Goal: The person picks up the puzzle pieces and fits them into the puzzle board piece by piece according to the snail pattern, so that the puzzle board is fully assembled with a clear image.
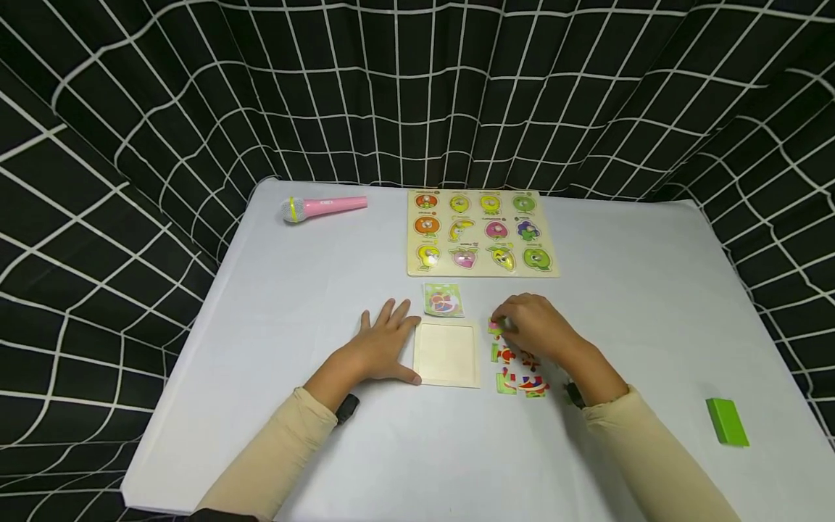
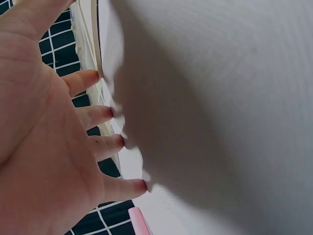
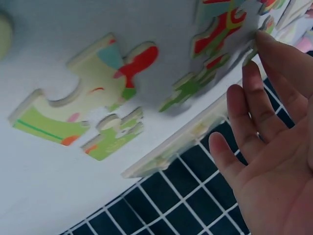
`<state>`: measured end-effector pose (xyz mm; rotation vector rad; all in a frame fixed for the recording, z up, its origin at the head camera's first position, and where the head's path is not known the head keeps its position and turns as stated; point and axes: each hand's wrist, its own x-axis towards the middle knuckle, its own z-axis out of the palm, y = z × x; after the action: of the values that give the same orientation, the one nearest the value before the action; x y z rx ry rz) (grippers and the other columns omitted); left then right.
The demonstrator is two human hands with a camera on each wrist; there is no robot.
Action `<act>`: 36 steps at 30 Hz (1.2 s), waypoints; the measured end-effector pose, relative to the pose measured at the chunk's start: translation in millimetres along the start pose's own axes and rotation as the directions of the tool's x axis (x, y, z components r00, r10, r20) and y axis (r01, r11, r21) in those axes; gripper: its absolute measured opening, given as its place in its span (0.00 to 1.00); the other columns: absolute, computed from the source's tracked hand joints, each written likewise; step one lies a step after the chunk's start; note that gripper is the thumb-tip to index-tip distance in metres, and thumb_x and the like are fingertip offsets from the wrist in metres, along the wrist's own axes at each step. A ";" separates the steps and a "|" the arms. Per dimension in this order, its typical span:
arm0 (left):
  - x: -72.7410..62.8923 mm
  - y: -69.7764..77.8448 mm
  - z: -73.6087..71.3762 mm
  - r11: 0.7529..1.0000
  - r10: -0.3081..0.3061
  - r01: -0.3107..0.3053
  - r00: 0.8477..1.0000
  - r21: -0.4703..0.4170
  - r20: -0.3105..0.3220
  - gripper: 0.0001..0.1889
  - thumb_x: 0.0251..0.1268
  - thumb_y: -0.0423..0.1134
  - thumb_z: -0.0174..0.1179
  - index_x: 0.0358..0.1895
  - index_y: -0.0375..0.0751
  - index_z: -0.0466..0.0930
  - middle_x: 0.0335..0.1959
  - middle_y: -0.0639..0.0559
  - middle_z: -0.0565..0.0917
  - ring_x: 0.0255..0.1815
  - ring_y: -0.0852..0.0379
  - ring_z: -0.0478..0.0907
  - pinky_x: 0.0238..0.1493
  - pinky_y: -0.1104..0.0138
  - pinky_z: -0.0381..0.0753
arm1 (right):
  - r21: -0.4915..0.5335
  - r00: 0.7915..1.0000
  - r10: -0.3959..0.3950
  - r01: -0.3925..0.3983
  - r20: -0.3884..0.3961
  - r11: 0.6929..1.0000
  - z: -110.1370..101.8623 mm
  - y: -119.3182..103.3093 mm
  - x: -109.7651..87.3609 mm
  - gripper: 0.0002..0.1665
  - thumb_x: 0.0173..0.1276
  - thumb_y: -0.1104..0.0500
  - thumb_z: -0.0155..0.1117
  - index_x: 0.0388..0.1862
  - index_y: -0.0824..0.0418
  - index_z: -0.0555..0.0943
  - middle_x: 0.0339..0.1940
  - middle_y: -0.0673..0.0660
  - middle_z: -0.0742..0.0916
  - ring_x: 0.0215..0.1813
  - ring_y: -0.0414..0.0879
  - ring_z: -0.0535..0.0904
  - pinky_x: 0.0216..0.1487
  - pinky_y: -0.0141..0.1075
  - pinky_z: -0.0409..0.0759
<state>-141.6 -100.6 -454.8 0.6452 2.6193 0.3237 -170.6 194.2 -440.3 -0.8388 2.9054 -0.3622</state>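
Observation:
My left hand (image 1: 381, 349) lies with fingers spread on the white table, thumb and index fingertip touching the left side of a pale wooden puzzle tray (image 1: 446, 355). Nothing sits inside the tray. To its right, my right hand (image 1: 538, 326) pinches a small jigsaw piece (image 1: 493, 328) between thumb and fingers; in the right wrist view that piece (image 3: 251, 55) is partly hidden by the fingertips. Several loose jigsaw pieces (image 1: 505, 354) with green edges and red parts lie below this hand. A small picture card (image 1: 443, 301) rests just beyond the tray.
A wooden board (image 1: 479, 271) with cartoon fruit stands farther back. At the back left lies a pink toy microphone (image 1: 335, 206), and a green block (image 1: 727, 422) is at the far right. Black cloth with white grid lines (image 1: 417, 94) hangs around the table.

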 end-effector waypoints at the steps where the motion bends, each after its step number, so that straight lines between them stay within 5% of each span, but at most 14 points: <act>1: -0.2 -0.1 -0.1 1.000 0.000 0.000 1.000 -0.003 0.001 0.58 0.43 0.67 0.70 0.76 0.47 0.52 0.80 0.44 0.40 0.79 0.39 0.32 0.69 0.32 0.40 | 0.001 1.000 -0.003 0.003 -0.008 1.000 -0.1 -1.6 0.6 0.15 0.54 0.64 0.75 0.42 0.59 0.87 0.43 0.53 0.88 0.51 0.52 0.81 0.61 0.51 0.72; 19: 3.6 0.4 -3.8 1.000 -0.023 0.022 0.999 0.010 0.022 0.59 0.42 0.68 0.69 0.77 0.47 0.52 0.80 0.44 0.39 0.79 0.40 0.31 0.68 0.32 0.42 | -0.001 0.956 -0.285 0.286 -0.070 0.958 16.2 -65.1 40.9 0.13 0.53 0.63 0.76 0.40 0.59 0.88 0.41 0.53 0.88 0.50 0.50 0.82 0.59 0.51 0.73; 36: 4.5 2.1 -1.7 0.999 -0.039 0.037 0.998 0.026 0.044 0.59 0.42 0.70 0.69 0.76 0.48 0.52 0.80 0.44 0.38 0.79 0.39 0.30 0.67 0.31 0.43 | -0.067 0.975 -0.218 0.215 -0.040 0.974 29.6 -78.0 44.4 0.11 0.58 0.58 0.73 0.42 0.54 0.88 0.44 0.50 0.87 0.55 0.51 0.79 0.64 0.49 0.68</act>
<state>-145.2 -96.8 -454.1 0.6033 2.5933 0.2619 -163.4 100.5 -450.4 -1.1777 2.8875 -0.3134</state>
